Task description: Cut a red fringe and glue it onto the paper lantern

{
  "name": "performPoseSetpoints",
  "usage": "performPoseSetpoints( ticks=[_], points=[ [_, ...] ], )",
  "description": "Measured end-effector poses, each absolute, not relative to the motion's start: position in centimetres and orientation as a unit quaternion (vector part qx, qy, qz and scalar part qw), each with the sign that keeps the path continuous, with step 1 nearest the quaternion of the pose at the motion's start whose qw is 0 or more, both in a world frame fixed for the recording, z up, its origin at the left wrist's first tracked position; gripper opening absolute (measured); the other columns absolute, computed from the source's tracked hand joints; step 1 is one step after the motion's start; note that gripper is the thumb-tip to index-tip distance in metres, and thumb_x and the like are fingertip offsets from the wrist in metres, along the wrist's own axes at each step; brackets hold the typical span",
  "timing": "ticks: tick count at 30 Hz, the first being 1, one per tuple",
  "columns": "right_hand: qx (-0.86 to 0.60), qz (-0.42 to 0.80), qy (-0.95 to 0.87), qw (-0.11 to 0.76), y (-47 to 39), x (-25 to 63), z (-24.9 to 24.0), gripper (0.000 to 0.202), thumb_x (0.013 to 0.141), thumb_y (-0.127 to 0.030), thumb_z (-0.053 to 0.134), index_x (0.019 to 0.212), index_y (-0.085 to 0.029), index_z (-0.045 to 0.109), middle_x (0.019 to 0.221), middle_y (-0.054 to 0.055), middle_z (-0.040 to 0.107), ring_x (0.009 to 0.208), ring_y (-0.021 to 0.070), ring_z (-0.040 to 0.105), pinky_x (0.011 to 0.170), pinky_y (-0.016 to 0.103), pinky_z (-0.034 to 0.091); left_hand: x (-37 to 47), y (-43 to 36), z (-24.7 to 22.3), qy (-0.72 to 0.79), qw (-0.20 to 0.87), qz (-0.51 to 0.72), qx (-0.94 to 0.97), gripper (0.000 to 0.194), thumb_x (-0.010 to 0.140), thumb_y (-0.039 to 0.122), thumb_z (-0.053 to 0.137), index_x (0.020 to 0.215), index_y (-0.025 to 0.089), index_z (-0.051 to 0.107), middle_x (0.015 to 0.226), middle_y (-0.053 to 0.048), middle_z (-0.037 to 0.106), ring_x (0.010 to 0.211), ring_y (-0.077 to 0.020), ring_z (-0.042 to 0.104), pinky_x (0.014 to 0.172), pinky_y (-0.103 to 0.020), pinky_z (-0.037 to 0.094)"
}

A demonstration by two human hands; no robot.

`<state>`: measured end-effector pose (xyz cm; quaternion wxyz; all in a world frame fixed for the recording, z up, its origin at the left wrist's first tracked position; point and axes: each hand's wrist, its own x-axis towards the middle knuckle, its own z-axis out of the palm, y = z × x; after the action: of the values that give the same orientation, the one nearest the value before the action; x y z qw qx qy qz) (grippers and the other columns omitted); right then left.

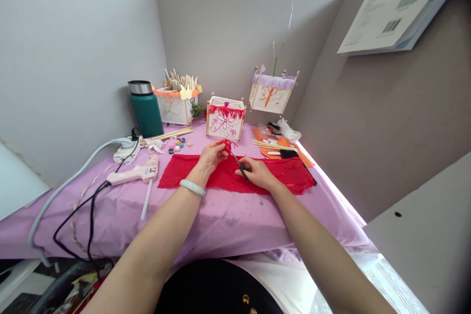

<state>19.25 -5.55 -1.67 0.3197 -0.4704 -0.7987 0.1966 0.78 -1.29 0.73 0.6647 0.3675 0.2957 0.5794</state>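
Between the finger and thumb of my left hand [212, 158] is a small piece of red fabric [227, 145] with fringed strands. My right hand [254, 172] grips a pair of dark-handled scissors [242, 167], its blades pointing up and left at the fringe. How far apart the blades are is too small to tell. Beneath both hands a wide red cloth [184, 171] lies spread over the purple-covered table. Just behind them stands a white paper lantern [225, 122] on a stick frame, with red fringe and a drawn flower.
At left are a green bottle [146, 112], a pink glue gun [136, 173] and cords by a power strip [127, 149]. A box of sticks [176, 108] stands behind. A second lantern [273, 95] hangs right, above orange sheets [265, 135] and sticks. Partitions enclose the table [235, 221].
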Motion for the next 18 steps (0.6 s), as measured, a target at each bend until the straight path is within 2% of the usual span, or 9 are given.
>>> performPoseSetpoints(
  ticks=[18],
  points=[
    [-0.471, 0.200, -0.796, 0.323, -5.28, 19.31, -1.93, 0.039, 0.076, -0.053, 0.058, 0.096, -0.019, 0.057, 0.059, -0.005, 0.050, 0.054, 0.0111, 0.043, 0.052, 0.021, 0.029, 0.91, -1.20, 0.50, 0.305, 0.653, 0.564, 0.402, 0.033, 0.073, 0.008, 0.061, 0.106, 0.011, 0.062, 0.096, -0.010, 0.069, 0.044, -0.0054, 0.054, 0.049, -0.022, 0.047]
  ],
)
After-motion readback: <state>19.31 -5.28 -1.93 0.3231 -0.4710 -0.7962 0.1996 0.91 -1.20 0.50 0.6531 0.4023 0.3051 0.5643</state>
